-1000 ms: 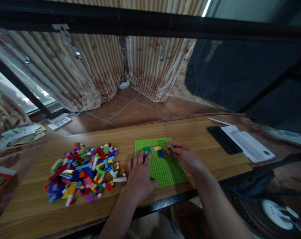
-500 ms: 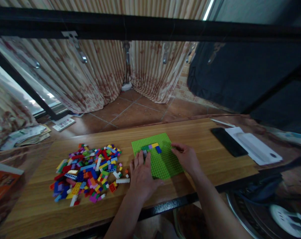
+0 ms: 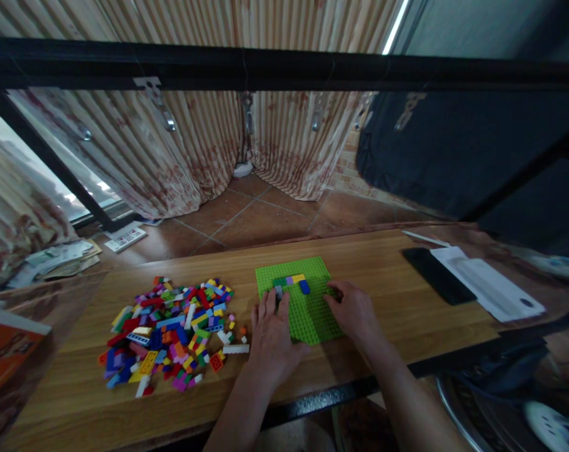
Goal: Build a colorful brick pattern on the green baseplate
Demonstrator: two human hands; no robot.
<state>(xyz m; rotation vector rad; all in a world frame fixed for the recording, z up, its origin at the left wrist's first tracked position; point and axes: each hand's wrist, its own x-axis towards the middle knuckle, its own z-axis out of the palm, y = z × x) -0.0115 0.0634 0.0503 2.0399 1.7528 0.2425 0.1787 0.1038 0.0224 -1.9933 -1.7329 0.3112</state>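
A green studded baseplate (image 3: 313, 323) lies on the wooden table. On its upper part sits an angled row of toy bricks: a green brick (image 3: 281, 282), a purple one, a yellow brick (image 3: 298, 278) and a blue brick (image 3: 304, 287). A grey brick (image 3: 279, 291) shows just beyond the fingertips of my left hand (image 3: 275, 333). That hand rests over the plate's left side, fingers extended and thumb spread out. My right hand (image 3: 353, 307) is at the plate's right edge with fingers curled and bunched; anything between its fingertips is hidden.
Left of the plate spreads a large pile of mixed toy bricks (image 3: 171, 329), with a long white brick (image 3: 236, 348) at its near side. A black phone-like slab (image 3: 438, 276) and a white object (image 3: 496, 289) lie at the right end. An orange box (image 3: 11, 351) stands far left.
The whole view has shifted slightly, with the scene lower and further right. My right hand's fingertips have come a little closer over the plate. The bricks look unchanged.
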